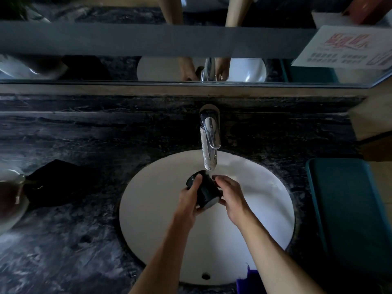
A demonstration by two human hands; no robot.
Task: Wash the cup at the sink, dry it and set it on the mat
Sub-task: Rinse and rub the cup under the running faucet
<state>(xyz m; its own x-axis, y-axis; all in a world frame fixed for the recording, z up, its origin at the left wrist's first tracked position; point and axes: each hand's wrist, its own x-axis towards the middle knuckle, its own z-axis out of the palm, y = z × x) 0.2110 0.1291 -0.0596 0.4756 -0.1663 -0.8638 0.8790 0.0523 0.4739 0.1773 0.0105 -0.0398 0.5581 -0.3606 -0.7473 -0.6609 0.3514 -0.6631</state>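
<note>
A dark glossy cup point(205, 190) lies tilted on its side over the white oval sink point(265, 200), just under the spout of the chrome tap point(209, 141). My left hand point(191, 200) wraps its left side, with the thumb near one end. My right hand point(230, 195) grips it from the right. I cannot tell whether water is running. A dark teal mat point(347, 209) lies on the counter to the right of the sink.
A black cloth point(55, 183) is bunched on the dark marble counter point(63, 240) at the left, beside a white bowl point(10, 200) at the frame's edge. A mirror point(148, 66) runs along the back, and a printed card point(347, 47) leans at the right.
</note>
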